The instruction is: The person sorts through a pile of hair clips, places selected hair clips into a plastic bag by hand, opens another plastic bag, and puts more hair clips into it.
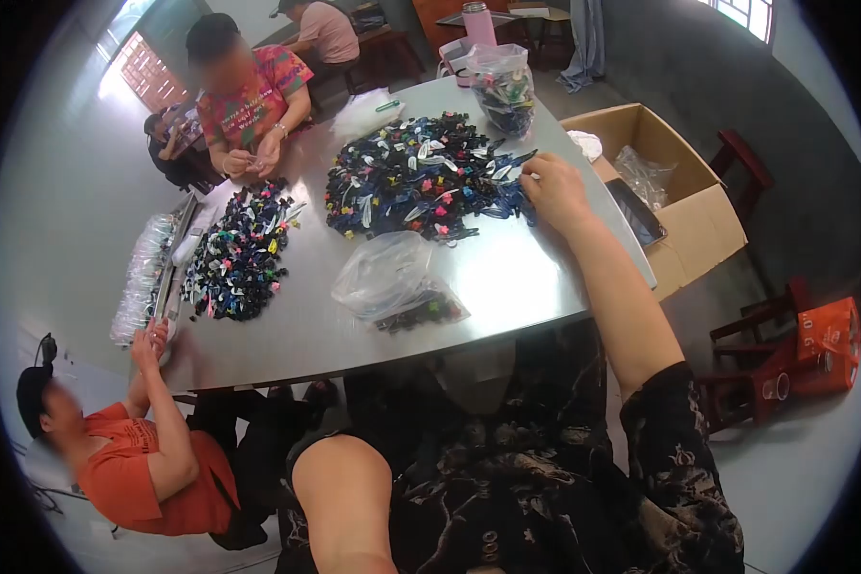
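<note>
My right hand (557, 191) reaches over the right edge of a big pile of small pieces (421, 172). They are mostly black and dark blue, mixed with white, red, yellow and pink, and look like small hair clips. Its fingers are bent together at some dark blue and white pieces; what they pinch is hidden. My left forearm (342, 497) runs down out of the bottom of the view, and its hand is not seen. Nearer to me on the metal table (306, 349) lies a clear plastic bag (385, 277) with several colourful pieces at its lower end.
A second pile (239, 258) lies to the left, near two people at work, one in a patterned shirt (249, 105), one in orange (153, 469). A filled bag (502, 91) and a pink bottle (478, 24) stand at the back. A cardboard box (703, 239) adjoins the right edge.
</note>
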The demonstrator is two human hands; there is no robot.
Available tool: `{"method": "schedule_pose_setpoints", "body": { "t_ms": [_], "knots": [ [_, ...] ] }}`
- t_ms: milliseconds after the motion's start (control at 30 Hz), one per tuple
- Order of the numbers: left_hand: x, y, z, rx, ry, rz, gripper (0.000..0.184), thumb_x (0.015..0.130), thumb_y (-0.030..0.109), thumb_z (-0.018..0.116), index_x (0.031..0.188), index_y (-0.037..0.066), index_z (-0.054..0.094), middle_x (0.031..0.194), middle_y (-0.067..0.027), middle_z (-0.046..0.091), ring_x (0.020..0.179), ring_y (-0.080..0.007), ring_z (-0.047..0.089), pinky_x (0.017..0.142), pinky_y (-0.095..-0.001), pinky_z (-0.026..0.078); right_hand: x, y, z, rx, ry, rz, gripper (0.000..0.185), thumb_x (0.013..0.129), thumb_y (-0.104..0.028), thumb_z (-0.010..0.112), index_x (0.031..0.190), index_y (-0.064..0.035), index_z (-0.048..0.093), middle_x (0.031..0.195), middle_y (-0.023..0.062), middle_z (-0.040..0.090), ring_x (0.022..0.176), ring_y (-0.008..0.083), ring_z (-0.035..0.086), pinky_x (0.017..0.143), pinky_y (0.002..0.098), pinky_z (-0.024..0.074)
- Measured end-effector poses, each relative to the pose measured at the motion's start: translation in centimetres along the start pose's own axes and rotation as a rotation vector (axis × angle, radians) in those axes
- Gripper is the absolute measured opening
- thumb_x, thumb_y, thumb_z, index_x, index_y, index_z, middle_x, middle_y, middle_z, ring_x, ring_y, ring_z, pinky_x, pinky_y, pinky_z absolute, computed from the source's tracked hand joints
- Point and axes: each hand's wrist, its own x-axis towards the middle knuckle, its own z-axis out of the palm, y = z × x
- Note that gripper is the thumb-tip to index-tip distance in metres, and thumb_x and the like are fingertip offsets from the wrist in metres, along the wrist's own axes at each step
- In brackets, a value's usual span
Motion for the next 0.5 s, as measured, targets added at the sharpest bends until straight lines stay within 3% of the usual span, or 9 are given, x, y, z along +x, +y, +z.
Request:
{"method": "schedule_pose_setpoints", "body": {
  "t_ms": [67,200,300,400,467,500],
  "knots": [
    [-0.8,-0.5,-0.8,-0.135,0.034,0.027,0.029,0.089,0.006,0.063,0.118,0.007,0.058,0.112,-0.0051,0.055,0.103,-0.0187,0.055,0.087,-0.0330,0.044,-0.1,0.1,0.4,-0.025,-0.047,0.016,0.018,0.086,-0.023,0.064,0.090,-0.0097,0.075,0.103,0.0103,0.069,0.101,0.0316,0.063,0.089,0.0452,0.0464],
    [-2.1,-0.4,-3.5,-0.084,-0.033,0.013,0.042,0.088,0.006,0.064,0.128,0.008,0.051,0.112,-0.0051,0.055,0.104,-0.0186,0.055,0.088,-0.0339,0.044,-0.3,0.5,0.1,-0.062,-0.030,-0.018,0.015,0.086,-0.019,0.067,0.090,-0.0060,0.073,0.102,0.0127,0.068,0.096,0.0329,0.065,0.086,0.0428,0.0499],
    [-2.0,1.3,-8.7,0.552,-0.435,0.147,0.031,0.092,0.022,0.059,0.114,0.002,0.052,0.102,-0.0097,0.051,0.096,-0.0252,0.053,0.088,-0.0373,0.046,0.0,-0.2,0.7,-0.069,-0.043,-0.035,0.014,0.086,-0.015,0.068,0.093,-0.0034,0.072,0.102,0.0144,0.068,0.093,0.0338,0.066,0.084,0.0411,0.0522],
    [-4.1,0.4,-12.9,1.111,-0.763,0.255,0.042,0.096,0.038,0.053,0.101,-0.004,0.052,0.092,-0.0142,0.047,0.088,-0.0318,0.051,0.088,-0.0406,0.048,-0.4,0.4,0.5,-0.073,-0.014,-0.014,0.014,0.086,-0.015,0.068,0.093,-0.0039,0.073,0.103,0.0147,0.068,0.095,0.0347,0.066,0.085,0.0420,0.0516],
    [-9.2,-2.1,-14.6,0.614,-0.170,-0.441,0.047,0.098,0.042,0.056,0.115,-0.002,0.060,0.112,-0.0155,0.059,0.097,-0.0271,0.058,0.081,-0.0386,0.048,-0.4,0.1,0.1,-0.070,0.011,-0.013,0.014,0.087,-0.016,0.067,0.094,-0.0050,0.073,0.105,0.0147,0.068,0.099,0.0353,0.065,0.088,0.0428,0.0503],
    [-9.4,-4.7,-14.0,0.725,-0.215,-0.575,0.063,0.095,0.056,0.054,0.120,-0.002,0.059,0.124,-0.0199,0.058,0.117,-0.0322,0.055,0.096,-0.0410,0.045,-0.4,-0.4,0.1,-0.072,0.018,-0.013,0.015,0.088,-0.016,0.066,0.094,-0.0055,0.074,0.107,0.0148,0.068,0.101,0.0356,0.064,0.091,0.0432,0.0493]
  ]
}}
